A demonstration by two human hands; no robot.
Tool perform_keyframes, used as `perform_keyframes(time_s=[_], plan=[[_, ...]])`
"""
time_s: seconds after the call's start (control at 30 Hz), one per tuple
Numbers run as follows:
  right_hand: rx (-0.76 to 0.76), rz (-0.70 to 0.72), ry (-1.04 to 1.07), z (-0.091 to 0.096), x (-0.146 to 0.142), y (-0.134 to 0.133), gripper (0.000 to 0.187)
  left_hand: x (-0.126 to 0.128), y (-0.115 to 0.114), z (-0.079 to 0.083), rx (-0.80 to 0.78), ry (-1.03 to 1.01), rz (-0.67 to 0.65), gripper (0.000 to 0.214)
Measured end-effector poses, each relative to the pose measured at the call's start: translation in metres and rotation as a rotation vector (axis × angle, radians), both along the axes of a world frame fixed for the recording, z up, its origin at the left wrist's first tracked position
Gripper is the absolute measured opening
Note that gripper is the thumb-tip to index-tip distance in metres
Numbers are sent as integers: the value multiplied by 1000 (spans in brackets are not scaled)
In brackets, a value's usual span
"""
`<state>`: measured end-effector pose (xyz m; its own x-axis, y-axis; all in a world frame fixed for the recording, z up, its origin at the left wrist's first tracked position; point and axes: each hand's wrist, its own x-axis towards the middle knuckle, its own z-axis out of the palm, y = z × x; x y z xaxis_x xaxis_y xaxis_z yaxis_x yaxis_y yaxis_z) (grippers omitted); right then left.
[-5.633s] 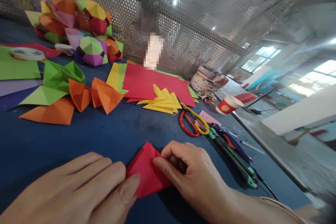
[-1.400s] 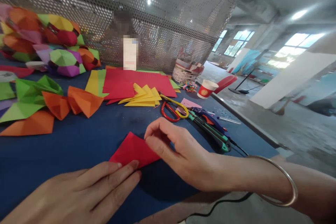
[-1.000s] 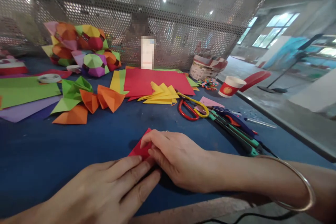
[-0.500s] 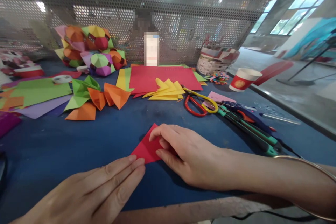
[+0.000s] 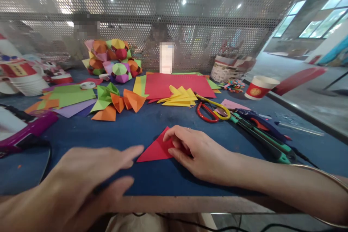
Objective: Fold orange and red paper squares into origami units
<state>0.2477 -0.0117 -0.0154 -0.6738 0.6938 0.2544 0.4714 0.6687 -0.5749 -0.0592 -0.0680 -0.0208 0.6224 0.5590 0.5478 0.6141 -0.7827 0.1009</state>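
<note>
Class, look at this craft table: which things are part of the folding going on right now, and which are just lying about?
In use:
right hand, fingers pressing on the paper
red folded paper
left hand, open, just beside the paper

Lying about:
scissors
yellow folded pieces
orange folded pieces
red sheet
paper cup

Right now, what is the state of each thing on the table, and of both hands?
Red paper: folded into a triangle, flat on the table.
Right hand: fingers pressing on the red paper.
Left hand: open, blurred, beside the paper.
Scissors: lying flat, handles apart.
Cup: upright.
Yellow pieces: folded, stacked.
</note>
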Motion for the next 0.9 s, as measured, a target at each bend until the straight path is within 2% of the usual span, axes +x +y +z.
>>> perform_keyframes(time_s=[0.1,0.17,0.23,0.27,0.33,0.43,0.53,0.67,0.73,0.9], plan=[[-11,-1,1,2,0,-1,10,31,35,33,-66,-182,133,28],[-4,-7,-38,5,-1,-2,29,55,60,50,-219,-263,170,27],[15,-34,-105,7,-2,-3,45,77,83,60,-388,-345,150,31],[21,-55,-140,8,-3,-3,48,85,94,61,-476,-389,135,30],[43,-97,-198,8,-4,-2,48,98,111,59,-511,-422,120,28],[181,-86,-237,7,-4,-1,45,105,126,48,-607,-454,116,27],[406,2,-303,7,-3,-2,34,98,129,38,-696,-489,133,25],[591,56,-400,8,-6,-2,42,86,123,36,-744,-537,152,19],[571,43,-387,8,-10,-2,42,82,120,37,-757,-558,159,20],[396,25,-195,7,-16,-2,18,78,122,40,-793,-633,155,23]])
